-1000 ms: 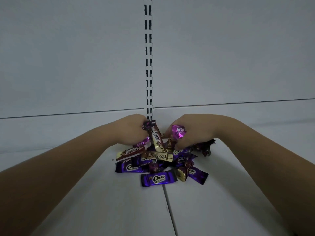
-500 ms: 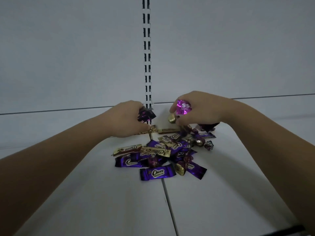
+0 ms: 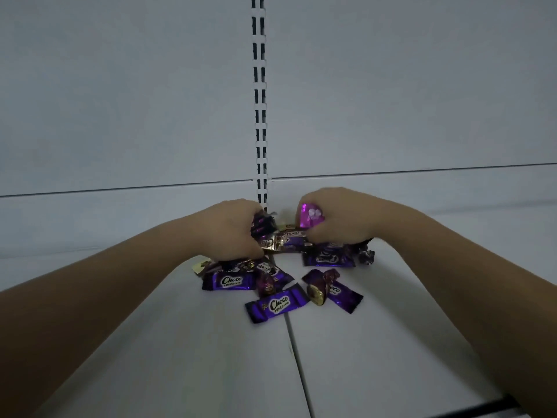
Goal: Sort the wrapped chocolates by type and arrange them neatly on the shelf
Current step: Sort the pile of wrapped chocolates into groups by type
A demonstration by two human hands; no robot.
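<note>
A: Head view, hands?
B: Left hand [image 3: 232,230] clamped on dark purple chocolate [image 3: 262,226]; right hand [image 3: 340,220] curled round pink chocolate [image 3: 312,215].
A: Likely next piece?
B: Brown Choco bar [image 3: 286,241], between them, lengthwise hand-to-hand, one end by each hand's fingertips. Pile [image 3: 229,280] lies wrist-side of both, on shelf [image 3: 376,342].

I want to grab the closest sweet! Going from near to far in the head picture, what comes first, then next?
First the purple Choco bar on the seam → second purple Choco bar → left hand gripping dark purple chocolates and right hand gripping a pink-wrapped chocolate, side by side → slotted upright at the back.
</note>
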